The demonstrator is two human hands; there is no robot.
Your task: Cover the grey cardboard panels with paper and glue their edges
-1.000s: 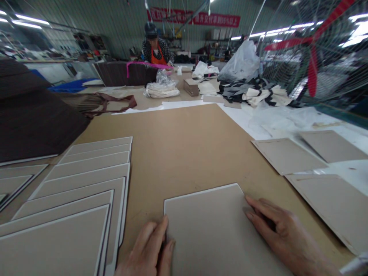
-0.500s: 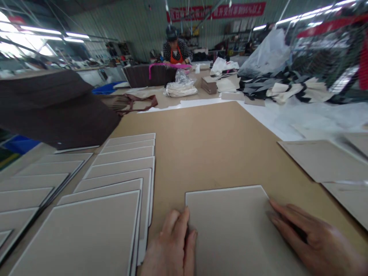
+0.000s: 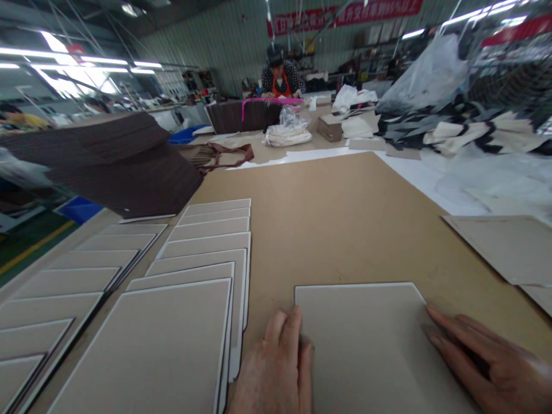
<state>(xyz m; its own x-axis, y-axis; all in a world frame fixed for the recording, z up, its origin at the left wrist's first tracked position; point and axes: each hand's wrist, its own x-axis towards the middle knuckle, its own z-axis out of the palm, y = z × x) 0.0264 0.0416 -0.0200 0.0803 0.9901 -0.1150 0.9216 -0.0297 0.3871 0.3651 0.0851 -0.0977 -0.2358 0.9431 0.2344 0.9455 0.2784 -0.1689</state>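
The beige white-edged panel [image 3: 362,351] lies in front of the person, seemingly flat on the tan-topped desk [image 3: 328,218], its near end out of view. The left hand [image 3: 276,362] sits at its left edge, fingers close together near the far corner, with the thumb at the margin just behind them. The right hand [image 3: 487,356] reaches in at the right edge, forefinger and thumb parted, both tips at the border. So the panel is bracketed from two sides; whether either grip truly pinches it or merely presses against it, I cannot tell.

Handling it well here probably means light, equal pressure from both sides, since a harder push from one hand would likely skew the panel. The straight far edge makes a good guide for judging squareness. Fingertips belong on the borders, leaving the broad face untouched and unmarked. The left hand deserves care: the overlapping row of panels [image 3: 172,339] lies just beside it, and a stray knuckle could disturb their spacing. On the right, the loose panels [image 3: 504,241] lie well apart from the held one.
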